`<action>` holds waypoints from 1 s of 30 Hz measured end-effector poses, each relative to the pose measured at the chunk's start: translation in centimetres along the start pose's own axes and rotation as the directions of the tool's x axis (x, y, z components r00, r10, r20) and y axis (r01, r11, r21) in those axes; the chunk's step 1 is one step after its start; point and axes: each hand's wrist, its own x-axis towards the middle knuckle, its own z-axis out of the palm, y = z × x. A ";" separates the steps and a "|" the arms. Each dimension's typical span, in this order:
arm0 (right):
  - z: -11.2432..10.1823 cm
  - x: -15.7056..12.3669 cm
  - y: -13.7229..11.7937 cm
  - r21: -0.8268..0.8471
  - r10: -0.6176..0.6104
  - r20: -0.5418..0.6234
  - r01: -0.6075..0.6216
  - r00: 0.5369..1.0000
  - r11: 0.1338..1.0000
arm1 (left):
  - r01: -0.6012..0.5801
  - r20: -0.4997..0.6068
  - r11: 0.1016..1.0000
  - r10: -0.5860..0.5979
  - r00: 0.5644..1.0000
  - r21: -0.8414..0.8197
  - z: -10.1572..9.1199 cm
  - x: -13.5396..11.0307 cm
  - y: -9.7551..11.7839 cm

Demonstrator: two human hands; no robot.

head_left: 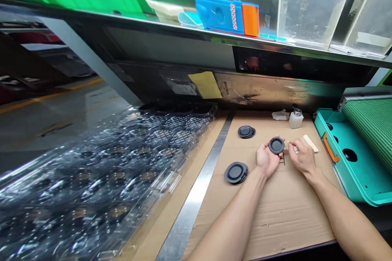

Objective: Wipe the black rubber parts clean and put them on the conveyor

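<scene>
Held flat, one black disc [276, 145] is cradled over the table [275, 220] by the left hand [266, 161], fingers curled behind its rim; it could be dropped if that hold is loosened or tilted. Close on its right, the right hand's [301, 155] fingers are drawn together; what may be pinched cannot be told. The near stack [236, 172] might be toppled if brushed by the left forearm. Counted now: two disc stacks, the other being the far stack [246, 131], one bottle [295, 120], one cream strip [311, 143], one teal bin [355, 189].
</scene>
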 end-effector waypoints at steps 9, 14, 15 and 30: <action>-0.6 0.5 -0.3 -0.040 0.196 0.164 -0.192 0.967 0.980 | 0.046 0.005 0.997 -0.045 0.999 -0.056 0.2 -0.6 0.7; -1.4 1.1 0.2 -0.176 0.286 0.113 -0.264 0.951 0.948 | 0.098 -0.028 0.987 -0.102 0.994 -0.125 0.3 -0.7 0.9; -1.6 1.2 0.7 -0.204 0.289 0.082 -0.267 0.954 0.942 | 0.102 -0.032 0.987 -0.106 0.994 -0.126 0.3 -0.7 0.9; 0.0 0.4 5.8 -0.309 0.187 0.100 -0.148 0.977 0.939 | 0.090 -0.053 0.993 -0.094 0.994 -0.079 0.0 -0.5 0.7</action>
